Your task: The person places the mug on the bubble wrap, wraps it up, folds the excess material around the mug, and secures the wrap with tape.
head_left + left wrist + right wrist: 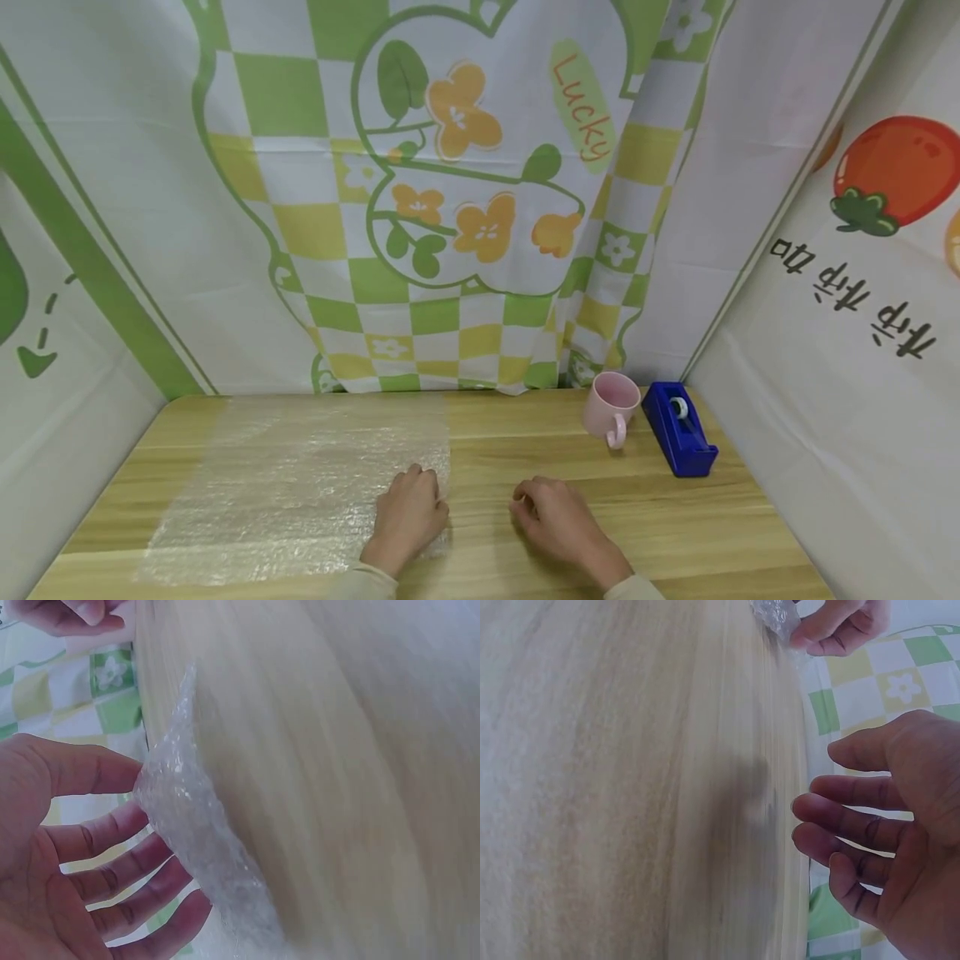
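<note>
A clear sheet of bubble wrap (300, 492) lies across the left part of the wooden table. At its right edge my left hand (408, 512) pinches the wrap between thumb and index finger. The left wrist view shows that edge of the bubble wrap (195, 817) raised off the wood, the other fingers of the left hand (90, 847) spread along it. My right hand (558, 517) hovers over bare wood to the right of the sheet. Its fingers (855, 821) are loosely bent and hold nothing.
A pink mug (603, 408) stands near the back right of the table (510, 467). Beside it sits a blue tape dispenser (681, 433) with a roll of tape. A patterned curtain (450, 325) hangs along the back edge, and white printed cloth walls enclose both sides.
</note>
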`<move>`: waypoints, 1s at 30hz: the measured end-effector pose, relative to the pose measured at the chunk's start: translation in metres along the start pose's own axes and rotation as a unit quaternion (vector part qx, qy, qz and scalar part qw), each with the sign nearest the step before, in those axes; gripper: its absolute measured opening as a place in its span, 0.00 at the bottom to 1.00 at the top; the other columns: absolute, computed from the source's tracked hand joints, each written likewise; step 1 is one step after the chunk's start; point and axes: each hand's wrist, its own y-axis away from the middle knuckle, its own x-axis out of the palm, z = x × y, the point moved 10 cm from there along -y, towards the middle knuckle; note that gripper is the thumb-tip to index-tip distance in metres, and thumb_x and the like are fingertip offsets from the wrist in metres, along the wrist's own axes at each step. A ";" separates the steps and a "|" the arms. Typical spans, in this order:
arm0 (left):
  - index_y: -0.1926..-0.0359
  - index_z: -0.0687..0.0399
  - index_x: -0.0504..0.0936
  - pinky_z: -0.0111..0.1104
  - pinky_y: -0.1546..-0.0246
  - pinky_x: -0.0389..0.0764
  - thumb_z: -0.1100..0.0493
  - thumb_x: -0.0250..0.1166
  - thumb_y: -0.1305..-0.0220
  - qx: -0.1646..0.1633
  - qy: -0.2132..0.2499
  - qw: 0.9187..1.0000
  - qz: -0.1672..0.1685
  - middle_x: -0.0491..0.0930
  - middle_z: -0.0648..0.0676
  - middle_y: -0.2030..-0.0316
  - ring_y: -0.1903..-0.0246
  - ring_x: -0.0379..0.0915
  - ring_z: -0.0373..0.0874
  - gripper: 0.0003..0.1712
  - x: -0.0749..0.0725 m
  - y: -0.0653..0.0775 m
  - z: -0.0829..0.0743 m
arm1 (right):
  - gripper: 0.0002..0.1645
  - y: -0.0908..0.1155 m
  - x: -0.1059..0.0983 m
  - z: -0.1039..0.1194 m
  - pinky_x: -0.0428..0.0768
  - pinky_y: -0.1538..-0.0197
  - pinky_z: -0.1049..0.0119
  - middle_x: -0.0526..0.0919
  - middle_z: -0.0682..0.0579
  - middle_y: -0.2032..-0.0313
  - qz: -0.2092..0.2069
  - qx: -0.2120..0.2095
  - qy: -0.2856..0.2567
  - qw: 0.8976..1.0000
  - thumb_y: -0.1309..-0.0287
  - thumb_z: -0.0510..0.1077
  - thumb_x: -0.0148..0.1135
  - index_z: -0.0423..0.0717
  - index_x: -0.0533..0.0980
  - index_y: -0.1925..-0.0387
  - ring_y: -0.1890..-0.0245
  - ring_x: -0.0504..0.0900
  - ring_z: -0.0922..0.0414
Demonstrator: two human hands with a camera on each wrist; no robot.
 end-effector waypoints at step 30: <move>0.77 0.52 0.76 0.47 0.73 0.79 0.58 0.71 0.49 0.042 0.039 0.998 0.037 0.70 0.50 0.73 0.72 0.70 0.48 0.11 0.040 -0.009 -0.062 | 0.05 0.012 -0.007 -0.023 0.75 0.70 0.69 0.78 0.63 0.73 0.002 0.039 0.008 0.999 0.38 0.44 0.69 0.46 0.84 0.64 0.74 0.74 0.68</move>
